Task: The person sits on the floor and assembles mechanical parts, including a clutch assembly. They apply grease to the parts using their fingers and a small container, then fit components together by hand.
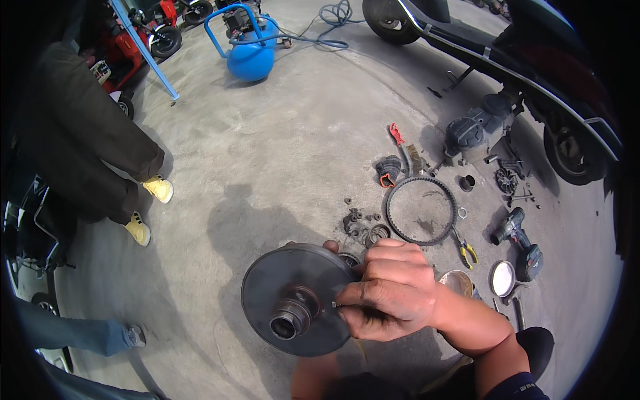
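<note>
A dark round pulley disc [273, 277] with a hollow metal hub [291, 317] is held up in front of me, tilted. My left hand [331, 246] supports it from behind; only fingertips show over the top rim, and the rest is hidden by the disc. My right hand [390, 293] is closed in a pinch at the disc's right side. Between its thumb and forefinger a small metal pin [335, 305] pokes out toward the hub. Part of a toothed round part [348, 259] shows behind the disc's right edge.
Ahead on the concrete lie a drive belt [389, 208], yellow-handled pliers [469, 255], a cordless impact wrench [520, 243] and a red-handled tool [397, 133]. A scooter [493, 57] stands right. A blue air compressor [251, 61] stands far off. Two people stand left; one wears yellow shoes [159, 189].
</note>
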A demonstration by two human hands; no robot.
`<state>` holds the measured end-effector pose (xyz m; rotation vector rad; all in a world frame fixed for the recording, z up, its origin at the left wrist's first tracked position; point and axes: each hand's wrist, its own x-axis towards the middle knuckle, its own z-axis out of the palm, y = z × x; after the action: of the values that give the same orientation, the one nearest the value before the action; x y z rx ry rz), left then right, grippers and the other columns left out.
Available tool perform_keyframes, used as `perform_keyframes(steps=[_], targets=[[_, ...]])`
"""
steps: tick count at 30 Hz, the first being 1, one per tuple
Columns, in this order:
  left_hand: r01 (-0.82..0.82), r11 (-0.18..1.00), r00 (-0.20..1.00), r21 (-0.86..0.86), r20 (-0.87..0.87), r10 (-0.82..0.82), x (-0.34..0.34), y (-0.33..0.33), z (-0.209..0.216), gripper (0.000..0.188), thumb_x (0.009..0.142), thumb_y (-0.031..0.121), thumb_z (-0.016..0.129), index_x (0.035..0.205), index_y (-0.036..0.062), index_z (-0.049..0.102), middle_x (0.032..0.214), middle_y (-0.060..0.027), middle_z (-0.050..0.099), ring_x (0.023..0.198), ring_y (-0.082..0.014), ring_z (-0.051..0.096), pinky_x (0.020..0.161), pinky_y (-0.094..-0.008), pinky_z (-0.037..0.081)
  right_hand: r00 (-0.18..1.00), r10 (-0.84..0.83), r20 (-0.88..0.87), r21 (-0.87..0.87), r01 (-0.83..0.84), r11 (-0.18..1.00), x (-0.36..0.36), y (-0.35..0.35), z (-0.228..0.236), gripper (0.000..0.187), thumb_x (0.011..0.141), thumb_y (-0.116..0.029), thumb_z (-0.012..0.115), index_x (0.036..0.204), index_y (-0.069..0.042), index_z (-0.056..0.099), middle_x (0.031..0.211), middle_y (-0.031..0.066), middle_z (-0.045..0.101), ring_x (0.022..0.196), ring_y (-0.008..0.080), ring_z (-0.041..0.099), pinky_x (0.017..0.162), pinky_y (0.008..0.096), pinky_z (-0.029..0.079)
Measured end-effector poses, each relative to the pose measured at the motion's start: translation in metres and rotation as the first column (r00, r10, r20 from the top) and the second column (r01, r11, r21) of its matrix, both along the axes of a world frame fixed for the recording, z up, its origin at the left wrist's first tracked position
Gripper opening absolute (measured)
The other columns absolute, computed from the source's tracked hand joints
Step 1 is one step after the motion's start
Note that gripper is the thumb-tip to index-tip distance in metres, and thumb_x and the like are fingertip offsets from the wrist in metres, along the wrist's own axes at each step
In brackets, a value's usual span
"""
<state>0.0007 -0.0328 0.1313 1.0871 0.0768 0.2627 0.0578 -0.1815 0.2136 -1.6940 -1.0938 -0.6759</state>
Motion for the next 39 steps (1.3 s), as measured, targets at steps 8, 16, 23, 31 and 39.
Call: perform_keyframes(steps=[8,16,23,31,39], targets=[[0.077,0.997,0.994,0.004,-0.074,-0.076,-0.026,0.003,-0.022,0.066,0.105,0.04,0.064,0.158,0.0069,0.043,0.158,-0.0152,0.049,0.139,-0.0321,0.056,0.119,-0.0516,0.049,0.989,0.143,-0.023,-0.037,-0.143,0.989,0.002,-0.013,0.008,0.025,0.061,-0.003,0.081,0.084,-0.002,0.072,0.067,0.0033,0.047,0.056,0.0213,0.051,0.05,0.0356,0.034],[0.15,0.989,0.975,0.015,-0.168,-0.145,-0.04,-0.001,-0.045,0.068,0.104,0.042,0.064,0.158,0.0069,0.042,0.158,-0.0152,0.049,0.14,-0.0324,0.055,0.119,-0.052,0.048,0.983,0.143,-0.115,-0.031,-0.147,0.989,-0.003,-0.028,0.003,0.014,0.076,-0.01,0.082,0.089,-0.007,0.078,0.095,0.0089,0.063,0.094,0.0316,0.059,0.081,0.0443,0.048],[0.21,0.977,0.958,0.023,-0.204,-0.201,-0.048,-0.013,-0.053,0.069,0.104,0.043,0.063,0.159,0.0069,0.041,0.158,-0.0153,0.048,0.14,-0.0327,0.054,0.119,-0.0524,0.047,0.938,0.232,-0.257,0.014,-0.236,0.972,-0.001,-0.036,-0.006,0.019,0.073,-0.01,0.084,0.091,-0.005,0.079,0.121,0.0175,0.064,0.116,0.0417,0.056,0.095,0.0486,0.049],[0.259,0.965,0.943,0.046,-0.226,-0.243,-0.051,-0.019,-0.055,0.071,0.103,0.045,0.063,0.159,0.0069,0.041,0.159,-0.0154,0.048,0.141,-0.0329,0.053,0.119,-0.0528,0.046,0.918,0.249,-0.309,-0.025,-0.27,0.963,-0.005,-0.037,-0.009,0.021,0.074,-0.013,0.086,0.092,-0.004,0.079,0.127,0.018,0.063,0.12,0.0419,0.055,0.097,0.0485,0.05],[0.289,0.954,0.932,0.078,-0.25,-0.262,-0.056,-0.018,-0.058,0.073,0.102,0.048,0.062,0.159,0.0069,0.04,0.159,-0.0154,0.047,0.142,-0.0332,0.052,0.12,-0.0532,0.045,0.89,0.287,-0.355,-0.034,-0.319,0.947,-0.008,-0.035,-0.012,0.017,0.078,-0.012,0.084,0.089,-0.004,0.076,0.116,0.0093,0.066,0.112,0.0357,0.06,0.088,0.0454,0.051]])
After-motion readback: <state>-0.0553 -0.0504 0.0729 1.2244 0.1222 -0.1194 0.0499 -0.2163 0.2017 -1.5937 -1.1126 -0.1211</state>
